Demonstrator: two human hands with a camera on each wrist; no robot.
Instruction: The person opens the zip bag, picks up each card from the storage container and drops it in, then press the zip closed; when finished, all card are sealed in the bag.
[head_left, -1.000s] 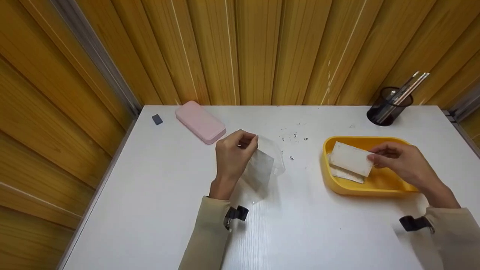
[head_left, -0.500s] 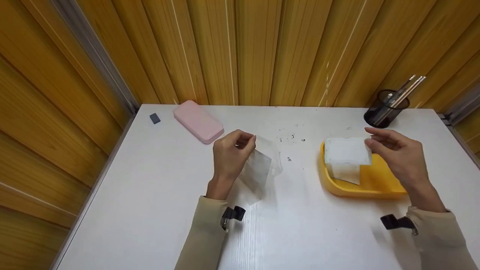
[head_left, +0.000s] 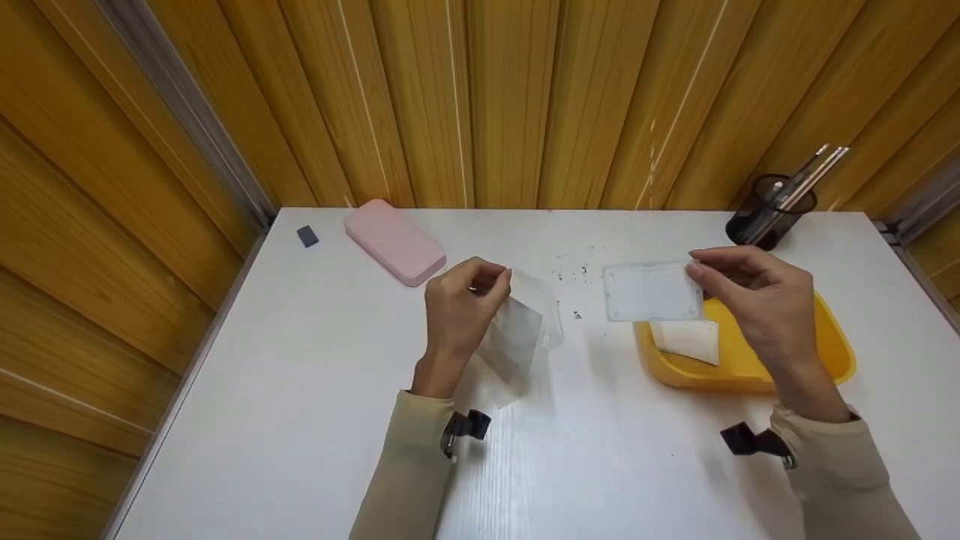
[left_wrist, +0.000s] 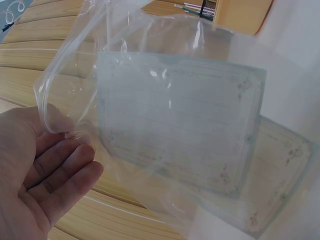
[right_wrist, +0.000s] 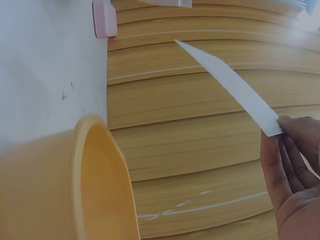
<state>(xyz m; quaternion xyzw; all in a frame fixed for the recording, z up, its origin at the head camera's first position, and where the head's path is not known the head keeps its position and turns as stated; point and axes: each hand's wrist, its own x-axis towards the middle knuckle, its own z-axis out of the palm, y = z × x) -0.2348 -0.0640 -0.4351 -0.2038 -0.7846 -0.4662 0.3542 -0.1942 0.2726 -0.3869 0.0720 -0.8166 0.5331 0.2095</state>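
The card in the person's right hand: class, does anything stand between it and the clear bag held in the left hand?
Nothing visible does. The card, pinched by the right hand, hangs over bare table; the clear bag, held by the left hand, lies just beyond.

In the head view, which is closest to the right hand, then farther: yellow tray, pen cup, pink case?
From the right hand:
1. Yellow tray, just beneath it.
2. Pen cup, behind it by the wall.
3. Pink case, far across on the left.
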